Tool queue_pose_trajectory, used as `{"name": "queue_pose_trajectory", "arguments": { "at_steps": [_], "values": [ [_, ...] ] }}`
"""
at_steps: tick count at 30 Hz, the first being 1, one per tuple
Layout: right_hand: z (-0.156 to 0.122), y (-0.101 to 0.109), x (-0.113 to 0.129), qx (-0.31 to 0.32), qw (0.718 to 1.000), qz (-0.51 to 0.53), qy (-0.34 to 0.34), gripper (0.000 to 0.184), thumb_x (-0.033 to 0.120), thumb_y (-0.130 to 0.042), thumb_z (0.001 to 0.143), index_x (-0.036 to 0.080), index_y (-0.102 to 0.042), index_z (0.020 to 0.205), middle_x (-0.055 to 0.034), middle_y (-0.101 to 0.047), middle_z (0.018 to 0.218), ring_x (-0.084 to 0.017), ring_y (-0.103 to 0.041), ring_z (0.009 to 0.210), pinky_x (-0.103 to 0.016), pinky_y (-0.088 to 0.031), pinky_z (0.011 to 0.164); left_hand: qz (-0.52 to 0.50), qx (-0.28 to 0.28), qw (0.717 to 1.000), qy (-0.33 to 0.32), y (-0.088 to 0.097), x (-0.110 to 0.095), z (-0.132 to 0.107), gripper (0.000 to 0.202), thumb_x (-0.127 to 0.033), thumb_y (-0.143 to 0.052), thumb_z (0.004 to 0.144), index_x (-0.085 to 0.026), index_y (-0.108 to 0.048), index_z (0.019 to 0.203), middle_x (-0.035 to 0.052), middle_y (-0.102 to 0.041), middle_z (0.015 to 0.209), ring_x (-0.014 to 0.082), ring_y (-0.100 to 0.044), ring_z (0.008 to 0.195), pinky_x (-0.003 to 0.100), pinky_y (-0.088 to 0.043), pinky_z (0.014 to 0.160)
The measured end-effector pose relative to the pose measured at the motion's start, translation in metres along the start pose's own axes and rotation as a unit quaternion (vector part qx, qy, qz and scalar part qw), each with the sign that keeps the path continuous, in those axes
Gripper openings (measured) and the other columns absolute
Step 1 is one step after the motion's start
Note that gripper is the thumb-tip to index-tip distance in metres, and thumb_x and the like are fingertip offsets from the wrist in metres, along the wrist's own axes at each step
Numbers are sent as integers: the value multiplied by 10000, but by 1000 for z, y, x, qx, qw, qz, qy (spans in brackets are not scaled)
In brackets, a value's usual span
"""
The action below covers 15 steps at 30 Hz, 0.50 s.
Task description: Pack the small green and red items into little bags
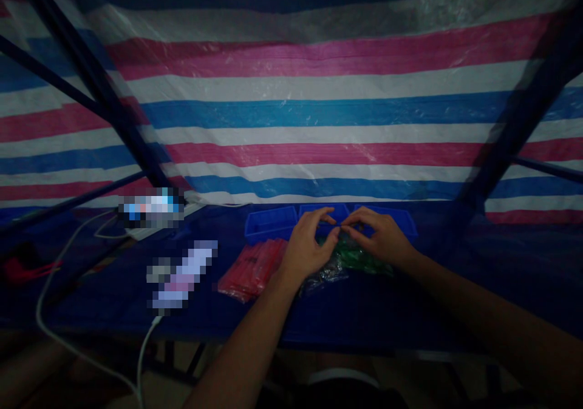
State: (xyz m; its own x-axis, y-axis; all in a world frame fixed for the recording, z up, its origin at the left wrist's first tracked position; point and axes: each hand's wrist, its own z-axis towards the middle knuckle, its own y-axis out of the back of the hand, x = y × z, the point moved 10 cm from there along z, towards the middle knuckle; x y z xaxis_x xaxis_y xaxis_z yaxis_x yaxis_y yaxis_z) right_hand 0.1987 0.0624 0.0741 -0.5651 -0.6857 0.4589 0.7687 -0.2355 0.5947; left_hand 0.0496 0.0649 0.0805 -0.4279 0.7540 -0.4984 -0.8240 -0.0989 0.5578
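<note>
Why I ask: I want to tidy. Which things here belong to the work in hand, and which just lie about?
In hand: left hand, right hand, tips touching; green bag and clear bag beneath them; perhaps the blue trays behind.
Lying about: red bag, white cable, striped tarp.

No writing, label, brand, number or sign can be read anywhere. The two pixelated objects at left of centre, the upper one [152, 207] and the lower one [182, 273], hide whatever they bear. The green packets [364, 260] and red packets [252, 269] at lower centre are too dim for any print to show.
</note>
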Motion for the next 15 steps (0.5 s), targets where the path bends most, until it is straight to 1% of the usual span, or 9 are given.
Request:
{"name": "queue_pose_trajectory", "arguments": {
  "at_steps": [3,6,8,10,13,15],
  "values": [
    [-2,9,-17,-59,995,46,-67,130,315,-666,947,247,-743,1026,-44,-766,973,-230,-726,882,-378,-575,812,-10,30,999,16,-9,5,-1,438,-256,-693,918,-240,-587,1342,51,-749,1155,252,-666,1153,446,-503,1053],
    [-5,9,-28,-83,985,103,-109,156,364,-697,922,241,-746,1006,-51,-781,995,-239,-747,899,-397,-592,846,-28,42,998,43,-13,13,0,335,-236,-660,939,-253,-640,1273,29,-773,1091,229,-705,1084,421,-518,1026],
    [-6,5,-30,-83,978,142,-125,179,383,-722,903,236,-741,1002,-61,-784,1001,-243,-753,906,-408,-599,859,-42,31,997,57,-11,16,0,283,-227,-657,936,-249,-667,1218,27,-775,1085,216,-718,1050,400,-530,995],
    [-7,-1,-30,-69,972,184,-130,237,381,-753,880,233,-719,1062,-68,-781,1016,-247,-752,929,-414,-600,869,-53,15,996,66,-8,17,0,265,-200,-667,912,-239,-675,1174,26,-773,1065,204,-723,1016,376,-537,963],
    [-8,-11,-27,-43,966,217,-132,344,358,-784,852,232,-674,1153,-72,-771,1027,-247,-742,950,-420,-594,879,-63,-1,996,60,-5,12,0,313,-142,-671,865,-228,-653,1166,16,-761,1025,187,-714,981,345,-533,931],
    [-9,-16,-27,-34,966,218,-134,339,344,-774,854,229,-664,1154,-70,-760,1014,-244,-733,950,-418,-587,879,-60,-3,997,51,-5,7,0,321,-125,-669,842,-223,-642,1146,14,-749,1021,184,-705,971,333,-529,915]
  ]
}}
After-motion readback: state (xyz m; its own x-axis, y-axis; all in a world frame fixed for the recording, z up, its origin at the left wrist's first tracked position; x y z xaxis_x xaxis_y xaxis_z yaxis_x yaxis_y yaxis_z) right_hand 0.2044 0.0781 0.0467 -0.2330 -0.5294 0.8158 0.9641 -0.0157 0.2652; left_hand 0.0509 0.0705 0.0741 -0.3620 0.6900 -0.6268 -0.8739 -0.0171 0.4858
